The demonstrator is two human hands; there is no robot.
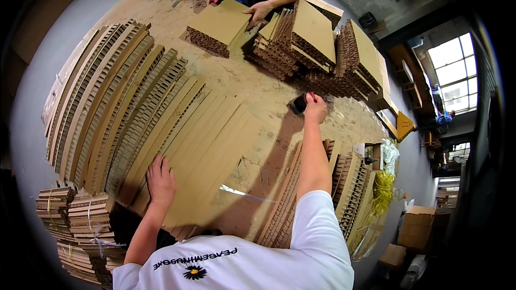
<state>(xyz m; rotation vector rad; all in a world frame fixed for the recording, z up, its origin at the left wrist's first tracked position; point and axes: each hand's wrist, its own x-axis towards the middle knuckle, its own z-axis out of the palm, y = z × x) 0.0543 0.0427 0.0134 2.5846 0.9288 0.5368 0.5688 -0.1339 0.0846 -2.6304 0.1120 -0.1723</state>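
Observation:
My left hand (161, 180) lies with its fingers out on the near-left end of a fanned row of flat brown cardboard pieces (201, 153). My right hand (316, 110) is stretched far forward, closed around a brush-like tool (299, 104) with a red grip and a dark, blocky head. That tool is over the worktable (258, 80), just short of the stacked boards. To the left of the flat pieces stands a long curved row of honeycomb cardboard strips (115, 107), their cut edges showing. What the tool's head touches cannot be made out.
Across the table, a co-worker's hands (260, 11) handle a honeycomb cardboard block (220, 21). Stacked boards (314, 35) stand at the far right. More honeycomb strips (346, 188) sit beside my right arm, near yellow strapping (382, 188). Tied bundles (88, 220) are piled at the lower left.

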